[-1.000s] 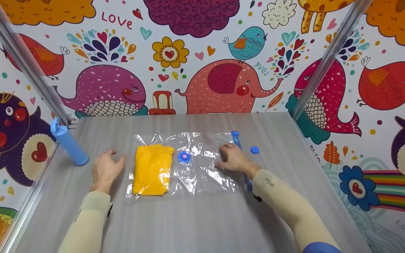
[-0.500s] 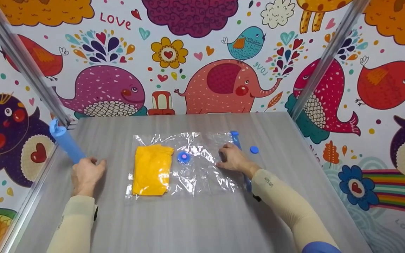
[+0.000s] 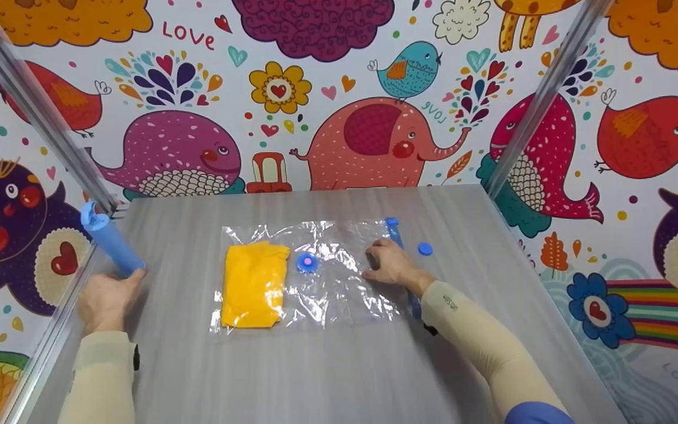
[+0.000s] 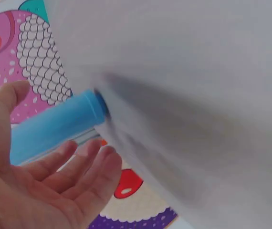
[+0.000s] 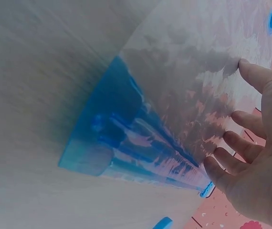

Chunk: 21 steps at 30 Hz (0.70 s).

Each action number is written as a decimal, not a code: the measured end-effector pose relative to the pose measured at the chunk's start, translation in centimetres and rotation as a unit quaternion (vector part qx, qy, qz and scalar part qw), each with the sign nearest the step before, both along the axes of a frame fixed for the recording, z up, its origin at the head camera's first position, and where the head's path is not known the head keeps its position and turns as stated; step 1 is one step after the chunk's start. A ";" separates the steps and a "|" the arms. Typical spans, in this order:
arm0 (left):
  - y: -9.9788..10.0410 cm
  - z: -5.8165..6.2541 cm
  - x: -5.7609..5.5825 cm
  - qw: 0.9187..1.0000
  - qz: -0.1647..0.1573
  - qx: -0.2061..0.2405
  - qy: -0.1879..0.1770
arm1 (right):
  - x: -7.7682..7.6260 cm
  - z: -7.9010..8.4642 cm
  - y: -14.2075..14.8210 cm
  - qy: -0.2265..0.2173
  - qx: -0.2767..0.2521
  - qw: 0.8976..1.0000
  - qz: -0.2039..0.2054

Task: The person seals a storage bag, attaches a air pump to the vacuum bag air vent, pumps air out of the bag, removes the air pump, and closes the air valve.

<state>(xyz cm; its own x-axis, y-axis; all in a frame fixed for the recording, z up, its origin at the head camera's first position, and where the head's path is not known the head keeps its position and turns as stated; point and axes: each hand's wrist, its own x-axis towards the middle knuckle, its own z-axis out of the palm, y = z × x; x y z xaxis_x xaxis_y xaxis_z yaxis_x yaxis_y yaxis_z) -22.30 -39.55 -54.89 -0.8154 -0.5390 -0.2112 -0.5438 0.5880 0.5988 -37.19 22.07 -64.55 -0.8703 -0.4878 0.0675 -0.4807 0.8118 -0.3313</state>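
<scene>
A clear vacuum storage bag point(image 3: 339, 300) lies flat on the table, with folded yellow cloth point(image 3: 255, 285) at its left end. Its blue valve point(image 3: 307, 263) with a pink centre sits right of the cloth, and a blue strip point(image 3: 395, 234) runs along its right edge. My right hand point(image 3: 395, 265) touches the bag near that strip, fingers spread and slightly bent. At the table's left side, a blue hand pump point(image 3: 116, 242) stands upright. My left hand point(image 3: 108, 301) is beside it; in the left wrist view, thumb and fingers are spread about the pump point(image 4: 57, 124) without closing.
A loose blue cap point(image 3: 425, 248) lies right of the bag. Metal posts point(image 3: 59, 126) rise at the table's left and right edges. A wall point(image 3: 292, 135) with printed cartoon animals stands behind the grey table point(image 3: 245, 377).
My left hand has moved left from beside the bag to the hand pump. The right hand stays at the bag. The bag and pump have not moved.
</scene>
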 end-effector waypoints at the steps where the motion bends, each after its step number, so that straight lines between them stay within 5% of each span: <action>1: -0.2 0.2 -0.1 1.000 0.003 0.001 0.001 | 0.1 0.3 -0.1 -0.002 -0.004 1.000 -0.002; 10: -0.8 2.4 -2.2 0.999 0.026 0.008 0.044 | 0.6 1.1 -0.3 0.016 0.009 1.000 0.007; 17: -0.3 3.2 -3.8 0.993 0.054 0.031 0.096 | 2.8 4.8 -1.5 -0.037 0.019 0.999 -0.011; 21: 0.1 2.9 -4.4 0.989 0.063 0.040 0.131 | 3.0 5.2 -1.6 -0.042 0.027 0.999 -0.015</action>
